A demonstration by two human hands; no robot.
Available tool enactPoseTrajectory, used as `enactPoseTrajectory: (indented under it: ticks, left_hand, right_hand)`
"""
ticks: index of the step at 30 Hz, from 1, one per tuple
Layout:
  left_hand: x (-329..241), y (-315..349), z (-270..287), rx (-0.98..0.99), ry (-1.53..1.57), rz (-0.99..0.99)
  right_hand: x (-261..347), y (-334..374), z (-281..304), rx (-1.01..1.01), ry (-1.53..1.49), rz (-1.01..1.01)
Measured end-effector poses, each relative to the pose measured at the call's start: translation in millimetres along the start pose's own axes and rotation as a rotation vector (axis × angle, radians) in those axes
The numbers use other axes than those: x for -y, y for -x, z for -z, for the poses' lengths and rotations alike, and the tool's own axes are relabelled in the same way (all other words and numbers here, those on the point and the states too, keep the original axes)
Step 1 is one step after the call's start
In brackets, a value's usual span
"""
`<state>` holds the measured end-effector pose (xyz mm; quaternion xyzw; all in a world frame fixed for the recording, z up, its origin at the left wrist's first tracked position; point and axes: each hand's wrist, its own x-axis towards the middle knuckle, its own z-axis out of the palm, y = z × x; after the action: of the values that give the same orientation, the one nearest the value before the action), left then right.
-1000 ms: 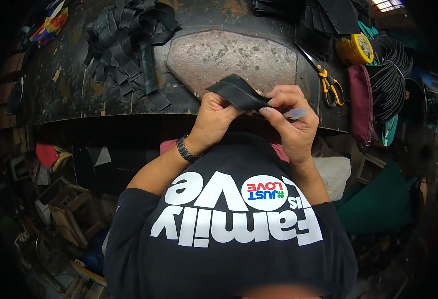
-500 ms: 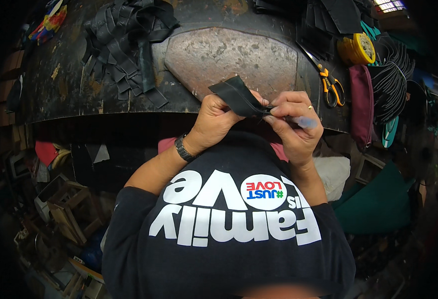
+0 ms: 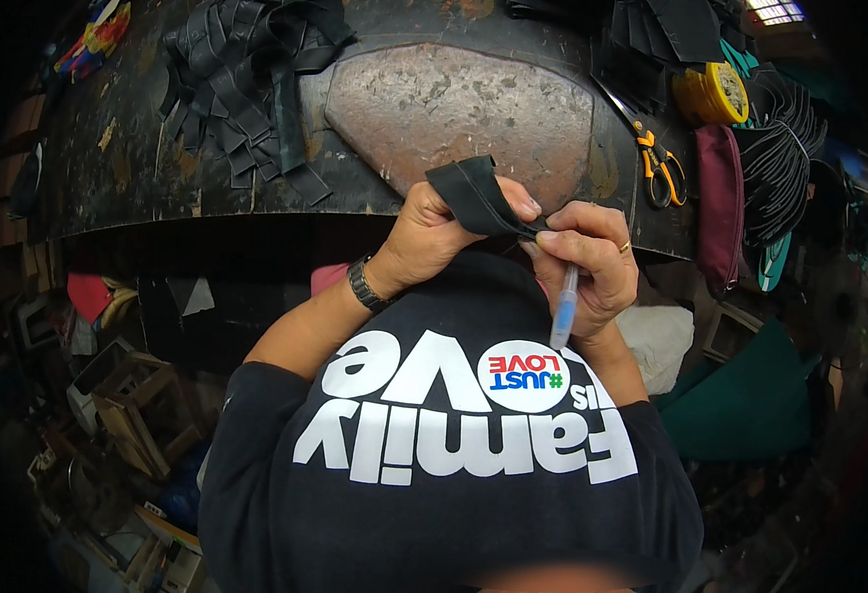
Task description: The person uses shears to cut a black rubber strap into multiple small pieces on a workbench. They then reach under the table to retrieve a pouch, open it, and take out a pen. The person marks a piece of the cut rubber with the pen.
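Note:
A folded black strip, which looks like leather, is held between my hands just in front of the table edge. My left hand is closed on it, thumb and fingers pinching its middle. At the strip's narrow right end, the fingertips of my right hand pinch it. My right hand also grips a slim, see-through pen-like tool with blue inside. The tool's rear end points down toward my shirt; its tip is hidden by my fingers.
On the dark table lie a worn stone-like slab and a heap of black strips. To the right are orange-handled scissors, a yellow tub, a maroon pouch and a bundle of dark strips.
The pen-like tool has swung from pointing rightward to pointing down toward me. My right fingers have shifted on the strip's end, and the strip has moved slightly right.

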<state>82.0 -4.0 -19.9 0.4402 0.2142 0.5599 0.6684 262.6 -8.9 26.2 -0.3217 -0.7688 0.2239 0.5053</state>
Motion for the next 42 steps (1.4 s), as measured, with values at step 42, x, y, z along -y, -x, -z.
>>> enactPoseTrajectory:
  ticks: [42]
  left_hand:
    - [1.4,1.7,2.5,0.044,0.072,0.022]
  right_hand:
    - [3.7,6.0,-4.1,0.023,0.099,0.120]
